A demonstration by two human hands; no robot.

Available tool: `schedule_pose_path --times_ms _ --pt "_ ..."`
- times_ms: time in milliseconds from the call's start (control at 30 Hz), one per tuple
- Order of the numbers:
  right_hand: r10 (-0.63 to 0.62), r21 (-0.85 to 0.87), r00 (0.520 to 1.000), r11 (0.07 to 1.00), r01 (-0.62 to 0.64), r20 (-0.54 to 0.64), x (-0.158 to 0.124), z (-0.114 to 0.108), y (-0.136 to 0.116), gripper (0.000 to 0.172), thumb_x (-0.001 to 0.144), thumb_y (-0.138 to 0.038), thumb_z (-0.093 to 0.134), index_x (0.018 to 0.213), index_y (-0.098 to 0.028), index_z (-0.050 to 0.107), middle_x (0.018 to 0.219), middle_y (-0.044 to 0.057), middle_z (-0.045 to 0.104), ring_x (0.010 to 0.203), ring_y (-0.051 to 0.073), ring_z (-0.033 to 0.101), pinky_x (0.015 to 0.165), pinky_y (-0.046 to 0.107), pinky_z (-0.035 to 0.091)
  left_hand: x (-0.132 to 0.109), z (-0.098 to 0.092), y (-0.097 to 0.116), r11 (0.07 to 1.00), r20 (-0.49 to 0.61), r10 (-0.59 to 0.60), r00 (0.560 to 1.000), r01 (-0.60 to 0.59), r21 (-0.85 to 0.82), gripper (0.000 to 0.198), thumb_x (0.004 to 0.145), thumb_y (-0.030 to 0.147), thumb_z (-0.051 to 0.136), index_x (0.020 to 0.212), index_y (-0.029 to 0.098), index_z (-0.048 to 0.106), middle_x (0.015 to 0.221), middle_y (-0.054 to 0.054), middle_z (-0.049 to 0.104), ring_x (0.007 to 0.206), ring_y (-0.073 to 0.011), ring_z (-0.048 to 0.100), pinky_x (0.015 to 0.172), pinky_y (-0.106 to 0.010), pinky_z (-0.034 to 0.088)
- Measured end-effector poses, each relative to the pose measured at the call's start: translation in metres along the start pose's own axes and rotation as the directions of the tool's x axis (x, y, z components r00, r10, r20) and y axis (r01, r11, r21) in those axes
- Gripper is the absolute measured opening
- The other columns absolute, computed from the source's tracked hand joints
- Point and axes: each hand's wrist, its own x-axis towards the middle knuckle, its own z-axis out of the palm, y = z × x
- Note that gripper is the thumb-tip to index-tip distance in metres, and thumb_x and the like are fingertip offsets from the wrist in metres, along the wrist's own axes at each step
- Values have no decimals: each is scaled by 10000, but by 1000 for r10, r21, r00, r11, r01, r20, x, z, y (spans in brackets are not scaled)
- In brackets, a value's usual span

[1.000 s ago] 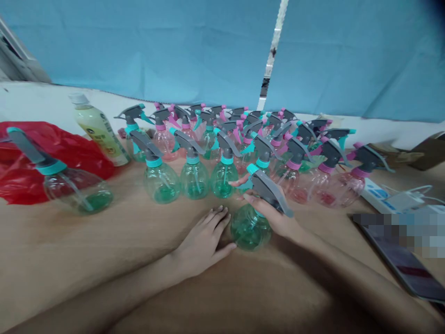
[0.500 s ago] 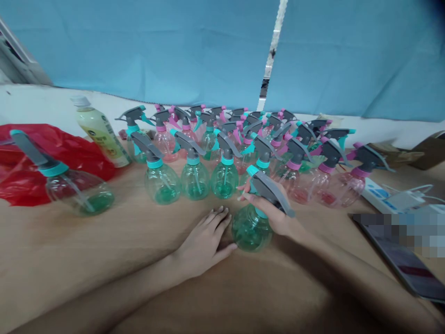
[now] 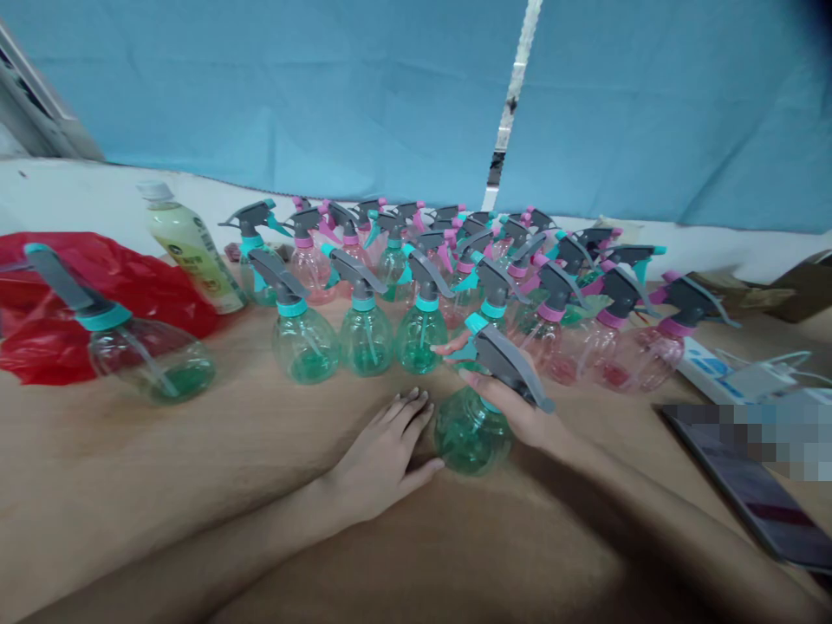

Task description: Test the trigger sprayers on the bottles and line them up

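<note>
A round clear spray bottle (image 3: pixel 473 438) with a teal collar, a grey head and green at its base stands upright on the table in front of me. My right hand (image 3: pixel 520 412) is around its neck below the head, thumb on the near side and a finger reaching out past the teal trigger. Flat on the table to the left lies my left hand (image 3: pixel 393 446), open, its fingers spread and its thumb tip at the bottle's lower side. Behind both hands, a row of similar bottles includes a green one (image 3: pixel 422 342) and a pink one (image 3: pixel 650 355).
More spray bottles crowd toward the wall. At the left, one bottle (image 3: pixel 149 360) leans beside a red plastic bag (image 3: pixel 58 338) and a labelled drink bottle (image 3: pixel 191 251). A dark tablet-like device (image 3: pixel 741 485) and a white power strip (image 3: pixel 698 364) lie at the right.
The fingers of my right hand have spread a little apart at the bottle's neck. The bottle and my left hand stay in place; the view shifts slightly.
</note>
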Motion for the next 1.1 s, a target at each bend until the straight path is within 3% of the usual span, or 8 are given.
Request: schedule_pose_path --times_ms 267,500,667,1000,1100 --pt "-19 24 1000 1000 19 14 -1 -1 1 311 843 -163 521 1115 -295 591 1093 18 649 975 202 615 851 376 491 1 -2 1 1000 18 5 1000 -5 22 634 938 512 424 1357 37 395 1418 -187 410 1336 -285 329 1083 -442 286" --pt "2 0 1000 1000 -2 29 -2 -1 1 313 856 -193 511 1137 -312 583 1057 15 656 758 178 625 674 343 501 2 -3 1 999 25 -2 1000 1 32 639 937 511 425 1355 29 398 1420 -189 405 1332 -290 334 1077 -441 296" --pt "15 -5 1000 1000 -15 14 -2 -1 1 316 833 -200 533 1124 -308 595 1098 11 650 863 195 623 772 355 501 2 -3 2 999 38 -2 999 0 37 648 937 516 425 1359 26 393 1422 -186 405 1336 -285 327 1083 -434 285" --pt "14 -39 1000 999 -14 2 -3 -1 5 310 853 -243 535 1149 -319 589 964 -5 680 654 169 623 644 331 490 2 -2 1 998 38 10 999 -12 57 641 939 513 425 1358 30 396 1422 -177 409 1338 -281 322 1086 -428 276" --pt "6 -41 1000 999 -6 3 -2 -1 5 310 852 -238 532 1148 -311 587 970 2 685 729 186 646 692 350 509 2 -2 1 999 25 11 1000 -12 47 643 939 514 424 1364 32 386 1425 -176 404 1340 -278 318 1086 -427 279"
